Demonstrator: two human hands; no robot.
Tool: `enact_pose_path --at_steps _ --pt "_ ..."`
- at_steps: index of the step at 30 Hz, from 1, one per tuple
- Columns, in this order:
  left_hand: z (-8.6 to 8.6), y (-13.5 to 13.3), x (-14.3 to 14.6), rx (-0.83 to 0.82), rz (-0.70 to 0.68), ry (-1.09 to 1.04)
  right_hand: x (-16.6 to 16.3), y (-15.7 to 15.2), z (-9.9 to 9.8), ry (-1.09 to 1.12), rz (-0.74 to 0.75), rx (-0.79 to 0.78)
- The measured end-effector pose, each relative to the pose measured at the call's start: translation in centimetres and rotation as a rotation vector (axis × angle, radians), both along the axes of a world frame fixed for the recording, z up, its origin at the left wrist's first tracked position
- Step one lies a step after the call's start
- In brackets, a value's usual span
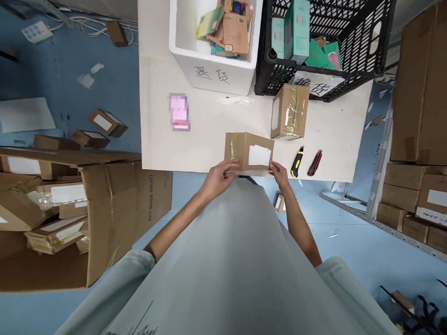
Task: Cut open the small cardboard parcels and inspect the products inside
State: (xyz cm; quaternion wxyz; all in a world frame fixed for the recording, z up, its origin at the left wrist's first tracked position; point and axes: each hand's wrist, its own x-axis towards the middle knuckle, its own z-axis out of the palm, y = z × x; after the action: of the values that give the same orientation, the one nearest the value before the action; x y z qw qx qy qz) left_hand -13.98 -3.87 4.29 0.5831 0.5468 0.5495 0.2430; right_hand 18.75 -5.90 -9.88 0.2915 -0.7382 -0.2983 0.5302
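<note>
A small brown cardboard box (pixel 236 146) with a white label and clear tape lies at the table's front edge, right before my body. My left hand (pixel 222 177) grips its lower left corner, fingers curled on the cardboard. At the lower right corner, my right hand (pixel 279 174) pinches the box between thumb and fingers. Just beyond, a second taped cardboard box (pixel 296 114) stands upright. To the right of my right hand lie a yellow-and-black box cutter (pixel 297 162) and a red-and-black box cutter (pixel 314 163).
Along the table's back stand a white foam bin (pixel 212 72) with small cartons and a black plastic crate (pixel 349 76) with green boxes. A large open carton (pixel 122 217) full of parcels is at the left. Shelving with stacked boxes (pixel 406 179) rises at the right.
</note>
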Motion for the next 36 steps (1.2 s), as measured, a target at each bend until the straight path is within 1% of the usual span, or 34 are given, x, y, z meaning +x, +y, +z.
enact_pose_path --at_steps 3,6,10,13,15,18,21,24,27,30,33,36 --pt "1.2 -0.5 1.3 -0.006 -0.084 -0.077 0.4 -0.3 -0.6 0.001 -0.037 -0.006" --pt "1.6 -0.7 2.1 0.016 -0.116 -0.102 0.4 -0.4 -0.8 -0.001 -0.056 -0.005" --pt "1.9 -0.5 2.3 -0.001 -0.104 -0.119 0.3 -0.3 -0.6 -0.014 -0.053 -0.019" --pt "1.7 -0.3 1.8 0.033 -0.049 -0.062 0.2 -0.1 -0.3 -0.011 -0.038 -0.019" --pt "1.0 -0.2 1.2 0.074 0.028 0.03 -0.1 0.0 0.1 -0.009 -0.018 -0.006" --pt "-1.0 0.1 -0.1 0.085 0.171 0.209 -1.2 0.4 0.7 -0.024 0.076 0.041" --pt "-3.7 0.6 -1.8 -0.005 0.279 0.349 -3.2 1.2 1.3 -0.106 0.22 0.101" --pt "-6.3 1.0 -3.2 -0.124 0.34 0.425 -5.8 1.9 2.0 -0.268 0.319 0.117" --pt "-7.9 0.8 -4.1 -0.125 0.358 0.458 -8.3 1.8 3.5 -0.427 0.373 0.1" --pt "-8.9 0.1 -5.1 -0.093 0.395 0.468 -10.5 1.0 6.5 -0.494 0.438 0.153" --pt "-9.7 -0.2 -7.1 -0.111 0.463 0.49 -13.1 0.3 10.3 -0.48 0.601 0.239" --pt "-10.8 0.0 -9.6 -0.179 0.538 0.472 -16.2 0.3 13.6 -0.472 0.79 0.333"
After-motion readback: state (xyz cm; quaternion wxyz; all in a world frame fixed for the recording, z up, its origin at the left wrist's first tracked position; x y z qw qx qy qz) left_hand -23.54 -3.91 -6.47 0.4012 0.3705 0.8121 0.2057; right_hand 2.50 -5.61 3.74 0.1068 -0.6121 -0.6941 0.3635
